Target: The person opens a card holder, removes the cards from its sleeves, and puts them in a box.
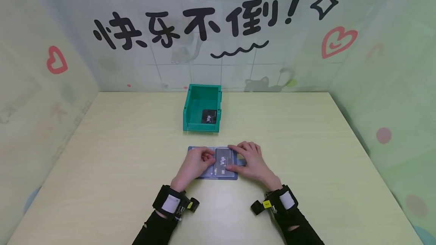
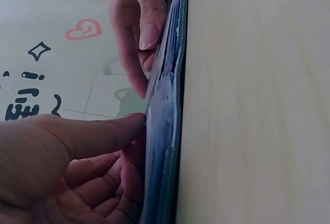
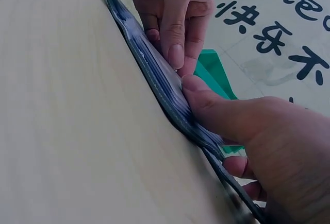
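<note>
A blue card holder [image 1: 206,175] with clear sleeves lies spread on the table. A dark card marked "Vip" [image 1: 223,158] shows through the plastic on its right side. My left hand [image 1: 195,162] pinches at the card's left edge, thumb against forefinger; the exact grip is partly hidden. My right hand [image 1: 253,162] holds the holder's right side, thumb on the sleeve over the card and forefinger at the top edge. Edge-on in the left wrist view, the holder [image 2: 178,74] has several stacked sleeves. The right thumb [image 3: 203,92] presses those sleeves in the right wrist view.
Behind the holder stands a green bin [image 1: 201,127], with another black "Vip" card [image 1: 209,116] inside. The pale wooden table [image 1: 119,154] meets printed cloth walls [image 1: 289,71] at the back and sides. Each wrist carries a strapped camera [image 1: 194,204].
</note>
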Demonstrator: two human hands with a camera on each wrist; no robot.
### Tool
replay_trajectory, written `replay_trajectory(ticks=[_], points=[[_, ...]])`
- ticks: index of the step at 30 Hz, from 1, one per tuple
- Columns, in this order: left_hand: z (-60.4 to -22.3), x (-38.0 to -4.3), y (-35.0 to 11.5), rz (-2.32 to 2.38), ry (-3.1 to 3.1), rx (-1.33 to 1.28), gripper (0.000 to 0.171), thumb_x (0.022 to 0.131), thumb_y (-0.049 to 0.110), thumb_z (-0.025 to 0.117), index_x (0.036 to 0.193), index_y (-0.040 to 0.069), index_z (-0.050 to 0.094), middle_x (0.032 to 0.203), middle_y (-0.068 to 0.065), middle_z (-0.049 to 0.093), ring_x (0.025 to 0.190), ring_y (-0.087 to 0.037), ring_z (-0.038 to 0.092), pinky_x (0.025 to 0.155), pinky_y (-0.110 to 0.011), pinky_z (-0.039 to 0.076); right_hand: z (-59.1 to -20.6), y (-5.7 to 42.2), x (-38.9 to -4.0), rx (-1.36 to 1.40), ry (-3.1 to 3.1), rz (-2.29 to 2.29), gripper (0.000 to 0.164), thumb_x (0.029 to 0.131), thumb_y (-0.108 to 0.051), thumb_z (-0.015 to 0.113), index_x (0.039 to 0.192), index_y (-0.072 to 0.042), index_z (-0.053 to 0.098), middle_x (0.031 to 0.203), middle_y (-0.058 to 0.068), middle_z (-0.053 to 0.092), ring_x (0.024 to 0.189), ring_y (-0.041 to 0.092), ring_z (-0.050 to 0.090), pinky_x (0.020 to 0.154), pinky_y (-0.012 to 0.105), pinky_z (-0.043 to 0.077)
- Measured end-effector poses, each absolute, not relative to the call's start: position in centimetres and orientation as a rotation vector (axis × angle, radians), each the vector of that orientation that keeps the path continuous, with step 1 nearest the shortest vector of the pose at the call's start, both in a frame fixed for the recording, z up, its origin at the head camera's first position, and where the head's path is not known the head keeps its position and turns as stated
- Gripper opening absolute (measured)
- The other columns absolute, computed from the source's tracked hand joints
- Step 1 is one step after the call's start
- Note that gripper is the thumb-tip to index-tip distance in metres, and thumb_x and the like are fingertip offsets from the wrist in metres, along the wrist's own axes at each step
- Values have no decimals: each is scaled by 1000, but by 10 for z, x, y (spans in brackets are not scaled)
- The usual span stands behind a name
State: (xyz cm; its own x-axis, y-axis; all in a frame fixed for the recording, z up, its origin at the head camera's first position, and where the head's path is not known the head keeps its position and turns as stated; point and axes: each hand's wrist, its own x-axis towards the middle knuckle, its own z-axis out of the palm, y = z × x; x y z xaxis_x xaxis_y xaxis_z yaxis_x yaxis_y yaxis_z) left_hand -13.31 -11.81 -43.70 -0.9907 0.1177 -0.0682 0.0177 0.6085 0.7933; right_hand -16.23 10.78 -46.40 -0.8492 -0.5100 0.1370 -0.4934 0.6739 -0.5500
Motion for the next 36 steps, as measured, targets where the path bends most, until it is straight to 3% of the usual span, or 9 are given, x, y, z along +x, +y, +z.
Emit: replay_trajectory(ticks=[11, 21, 27, 36], points=[[-438, -137, -120, 1356, 2714, 114, 17, 92, 11, 72, 105, 1, 74, 95, -11, 75, 81, -14, 66, 77, -33, 57, -464, 106, -163, -812, 2861, -930, 70, 80, -45, 81, 140, -19, 59, 113, 6, 54, 111, 27, 43, 107, 55, 24], [-441, -137, -119, 1398, 2711, 124, 15, 91, 14, 74, 100, 2, 73, 84, -7, 75, 73, -12, 66, 70, -27, 52, -464, 106, -163, -805, 2870, -926, 70, 80, -45, 81, 141, -18, 60, 113, 7, 54, 110, 28, 42, 106, 55, 24], [-440, -137, -119, 1393, 2702, 119, 16, 91, 15, 74, 100, 2, 73, 79, -6, 76, 72, -10, 66, 73, -29, 50, -464, 106, -162, -784, 2866, -923, 70, 80, -45, 81, 141, -19, 59, 113, 7, 54, 111, 28, 41, 106, 56, 24], [-440, -138, -121, 1412, 2655, 73, 20, 91, 11, 73, 107, 0, 71, 78, -5, 74, 69, -9, 61, 71, -26, 47, -464, 106, -162, -779, 2856, -924, 69, 80, -43, 82, 141, -18, 60, 113, 7, 54, 110, 27, 41, 106, 55, 23]])
